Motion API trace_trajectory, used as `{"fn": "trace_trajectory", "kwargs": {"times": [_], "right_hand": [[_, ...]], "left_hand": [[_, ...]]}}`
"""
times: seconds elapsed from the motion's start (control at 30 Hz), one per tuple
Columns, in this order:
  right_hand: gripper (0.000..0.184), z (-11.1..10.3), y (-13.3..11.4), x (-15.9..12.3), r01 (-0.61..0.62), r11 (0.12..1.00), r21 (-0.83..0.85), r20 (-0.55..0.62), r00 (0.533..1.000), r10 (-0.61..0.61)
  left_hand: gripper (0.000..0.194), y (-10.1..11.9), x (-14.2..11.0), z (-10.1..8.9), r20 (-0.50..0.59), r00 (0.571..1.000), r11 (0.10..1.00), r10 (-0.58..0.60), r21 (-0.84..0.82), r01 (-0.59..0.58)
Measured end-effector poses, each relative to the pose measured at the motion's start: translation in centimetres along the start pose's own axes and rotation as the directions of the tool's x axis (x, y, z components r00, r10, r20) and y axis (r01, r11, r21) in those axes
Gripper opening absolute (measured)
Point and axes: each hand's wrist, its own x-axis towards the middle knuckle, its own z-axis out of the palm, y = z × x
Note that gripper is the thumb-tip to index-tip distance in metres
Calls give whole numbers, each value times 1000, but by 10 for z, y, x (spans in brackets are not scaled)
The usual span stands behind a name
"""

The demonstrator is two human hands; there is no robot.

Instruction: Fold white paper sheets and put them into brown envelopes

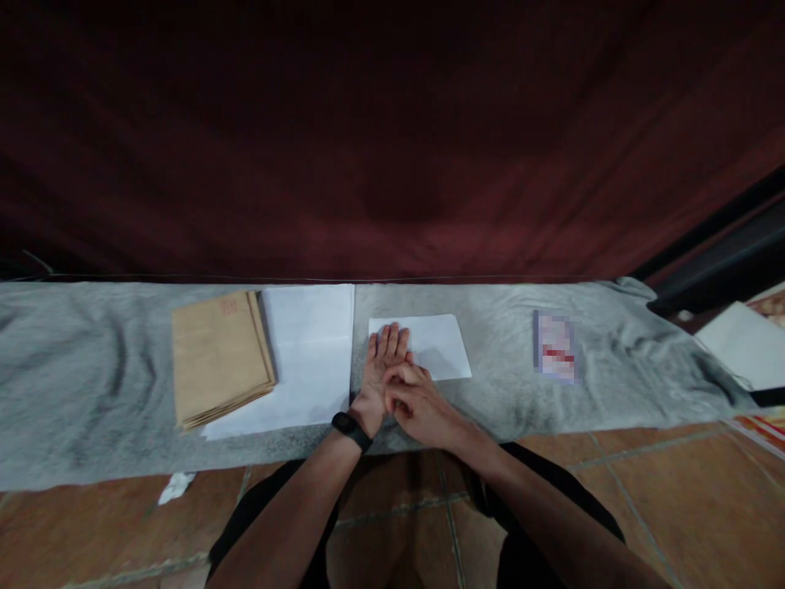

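Brown envelopes (221,356) partly on sheets (312,360), contents hidden, left fingers (393,337) outstretched over white paper (438,343), right fingers (403,375) curled, grip unclear.

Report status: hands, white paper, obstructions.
Left hand over small white rectangular paper, fingers extended. Right hand curled, overlapping left. Paper flat on grey fabric cloth, partly obscured by hands.

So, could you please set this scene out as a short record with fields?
Left hand: left hand open, fingers stretched over the left end of the small white paper
Left wrist: black wristband
Right hand: right hand with fingers curled, up against the left hand; grip unclear
Left side: brown paper stack, partly over the large white paper
Right side: pixelated item, details unreadable
Surface: grey cloth
Floor: brown tiles, crumpled white scrap
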Motion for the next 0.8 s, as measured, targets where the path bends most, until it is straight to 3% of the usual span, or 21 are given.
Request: {"fn": "trace_trajectory", "kwargs": {"times": [0.13,0.27,0.33,0.43,0.5,0.63,0.8], "right_hand": [[9,-24,12,-2,-80,964,255,-36,995,92],[44,-41,18,-6,-284,872,399,92,958,271],[56,-41,17,-5,-307,877,369,37,948,316],[52,-31,22,-2,-249,958,142,-169,948,271],[53,-20,33,-1,-224,969,-106,-200,959,199],[58,-6,63,-8,-252,843,-475,-212,963,168],[64,-20,92,-25,-349,717,-603,-290,933,210]], "left_hand": [[57,2,1,-7,12,1000,1000,2,6,-3],[58,3,1,-13,24,1000,1000,-11,-2,11],[58,3,1,-15,12,1000,1000,-13,-2,13],[57,0,-1,-17,3,1000,1000,10,-2,-10],[56,-1,-1,-16,-7,1000,1000,28,0,-28],[56,-2,0,-12,-69,998,1000,-6,-23,4],[59,-10,-2,-7,-141,981,987,-135,-109,120]]}}
